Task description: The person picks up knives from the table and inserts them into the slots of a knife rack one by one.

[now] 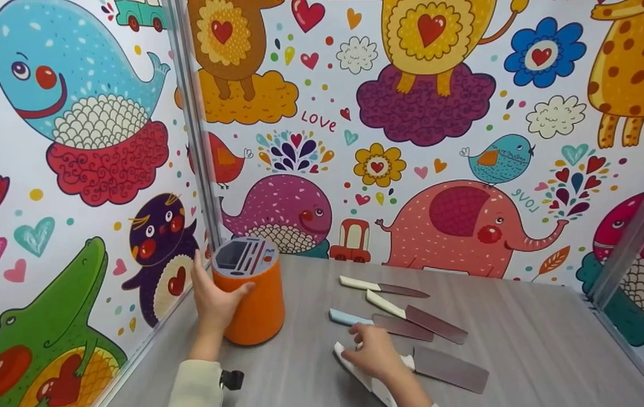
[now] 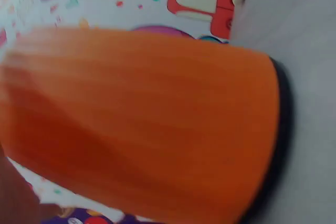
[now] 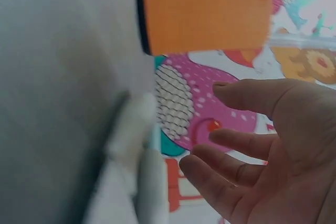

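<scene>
An orange knife block (image 1: 257, 311) with a grey slotted top (image 1: 246, 257) stands upright on the table at the left. My left hand (image 1: 214, 299) holds its upper left side, thumb across the front near the rim. Over the knives at the lower middle hovers my right hand (image 1: 375, 353), its fingers loosely bent and apart, as the right wrist view shows, with nothing in them. Just beneath it lie a large cleaver (image 1: 452, 370) and a white-handled tool (image 1: 353, 370), partly hidden by the hand. A blue-handled knife (image 1: 404, 327) lies just beyond the fingertips.
Farther back on the grey wood-look table (image 1: 531, 333) lie a cream-handled cleaver (image 1: 435, 322) and a slim cream-handled knife (image 1: 401, 289). Cartoon-printed panels (image 1: 322, 152) wall the table at the back and sides, joined by a metal corner post (image 1: 195, 124).
</scene>
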Motion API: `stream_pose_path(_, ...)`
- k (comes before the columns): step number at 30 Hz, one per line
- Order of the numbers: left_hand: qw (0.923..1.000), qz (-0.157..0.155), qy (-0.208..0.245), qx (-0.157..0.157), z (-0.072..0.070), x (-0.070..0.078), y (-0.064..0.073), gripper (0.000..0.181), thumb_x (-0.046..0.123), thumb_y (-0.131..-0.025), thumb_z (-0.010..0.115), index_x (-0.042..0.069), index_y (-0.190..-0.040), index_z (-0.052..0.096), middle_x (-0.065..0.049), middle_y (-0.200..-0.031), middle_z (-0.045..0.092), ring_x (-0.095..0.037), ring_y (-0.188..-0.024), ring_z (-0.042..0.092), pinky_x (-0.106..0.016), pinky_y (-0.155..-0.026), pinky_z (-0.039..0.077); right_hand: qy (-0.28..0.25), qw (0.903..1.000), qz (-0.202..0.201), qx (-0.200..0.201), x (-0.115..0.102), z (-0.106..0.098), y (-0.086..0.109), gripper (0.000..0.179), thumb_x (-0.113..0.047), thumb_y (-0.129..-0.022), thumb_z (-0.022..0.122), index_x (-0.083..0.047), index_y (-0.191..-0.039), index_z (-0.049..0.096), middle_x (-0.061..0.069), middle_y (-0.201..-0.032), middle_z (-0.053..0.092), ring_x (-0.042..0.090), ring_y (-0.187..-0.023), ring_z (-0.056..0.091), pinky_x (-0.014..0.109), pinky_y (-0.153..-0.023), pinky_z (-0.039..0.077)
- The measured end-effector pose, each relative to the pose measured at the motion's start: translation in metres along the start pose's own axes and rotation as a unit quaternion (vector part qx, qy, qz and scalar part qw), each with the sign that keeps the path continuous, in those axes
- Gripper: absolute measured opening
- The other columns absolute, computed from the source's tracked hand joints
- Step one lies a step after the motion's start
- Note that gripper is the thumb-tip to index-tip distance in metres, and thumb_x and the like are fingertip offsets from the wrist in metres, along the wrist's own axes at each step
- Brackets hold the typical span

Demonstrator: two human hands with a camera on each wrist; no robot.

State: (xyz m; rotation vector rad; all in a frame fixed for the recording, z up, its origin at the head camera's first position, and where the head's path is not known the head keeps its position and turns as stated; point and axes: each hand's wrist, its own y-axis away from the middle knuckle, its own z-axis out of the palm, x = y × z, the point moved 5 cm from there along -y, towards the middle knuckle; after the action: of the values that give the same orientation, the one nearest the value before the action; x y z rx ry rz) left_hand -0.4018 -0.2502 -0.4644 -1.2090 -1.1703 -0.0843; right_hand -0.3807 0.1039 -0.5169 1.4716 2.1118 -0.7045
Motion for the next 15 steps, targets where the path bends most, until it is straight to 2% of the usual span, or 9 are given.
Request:
stream_pose_path(2, 0.9969, -0.058, 0.021, -0.048, 0.003, -0.017, 0.003, 0.140, 0.054, -0.071, 0.097, 0.018, -0.171, 0.007, -0.021, -0.175, 0.020, -0.045, -0.159, 0.025, -0.071, -0.130, 0.018, 0.005, 0.9998, -0.015, -0.006, -0.002, 0.009, 0.002, 0.042, -0.021, -0.081, 0.086, 0.001, -0.114, 0.073, 0.014, -0.098, 0.075, 0.024, -0.086, 0.071, 0.047, -0.076, 0.061)
stream_pose_path(3, 0.9945, -0.078, 0.027, -0.064, 0.006, -0.022, 0.005, 0.141, 0.046, -0.072, 0.098, 0.020, -0.172, 0.003, -0.019, -0.176, 0.020, -0.044, -0.158, 0.026, -0.070, -0.130, 0.019, 0.010, 0.9996, -0.024, -0.009, -0.003, 0.012, 0.003, 0.041, -0.020, -0.079, 0.086, 0.001, -0.113, 0.073, 0.012, -0.097, 0.075, 0.023, -0.086, 0.070, 0.046, -0.075, 0.061)
stream_pose_path(5, 0.9914, -0.100, 0.032, -0.077, 0.009, -0.030, 0.008, 0.140, 0.036, -0.073, 0.100, 0.022, -0.172, 0.002, -0.018, -0.175, 0.022, -0.042, -0.157, 0.030, -0.069, -0.130, 0.020, 0.028, 0.9989, -0.036, -0.012, -0.006, 0.018, 0.004, 0.042, -0.019, -0.076, 0.087, -0.001, -0.111, 0.074, 0.010, -0.095, 0.074, 0.022, -0.085, 0.069, 0.044, -0.074, 0.059)
stream_pose_path(8, 0.9920, -0.104, 0.035, -0.062, 0.013, -0.031, 0.011, 0.136, 0.029, -0.070, 0.101, 0.019, -0.171, 0.010, -0.017, -0.173, 0.028, -0.041, -0.152, 0.036, -0.068, -0.129, 0.022, 0.049, 0.9973, -0.049, -0.022, -0.007, 0.023, 0.006, 0.045, -0.014, -0.072, 0.089, 0.000, -0.112, 0.073, 0.010, -0.094, 0.073, 0.022, -0.083, 0.068, 0.042, -0.073, 0.058)
stream_pose_path(11, 0.9937, -0.096, 0.036, -0.044, 0.017, -0.027, 0.016, 0.131, 0.025, -0.068, 0.101, 0.013, -0.169, 0.018, -0.017, -0.169, 0.035, -0.040, -0.147, 0.041, -0.068, -0.128, 0.025, 0.070, 0.9958, -0.046, -0.037, -0.005, 0.027, 0.007, 0.048, -0.011, -0.071, 0.090, 0.001, -0.114, 0.072, 0.011, -0.096, 0.072, 0.021, -0.083, 0.066, 0.045, -0.074, 0.059)
stream_pose_path(15, 0.9949, -0.083, 0.032, -0.047, 0.024, -0.016, 0.025, 0.128, 0.026, -0.069, 0.100, 0.011, -0.168, 0.020, -0.017, -0.167, 0.038, -0.039, -0.144, 0.044, -0.066, -0.128, 0.029, 0.106, 0.9922, -0.052, -0.040, -0.001, 0.029, 0.008, 0.046, -0.004, -0.069, 0.091, 0.002, -0.110, 0.071, 0.011, -0.095, 0.072, 0.021, -0.082, 0.066, 0.046, -0.074, 0.059)
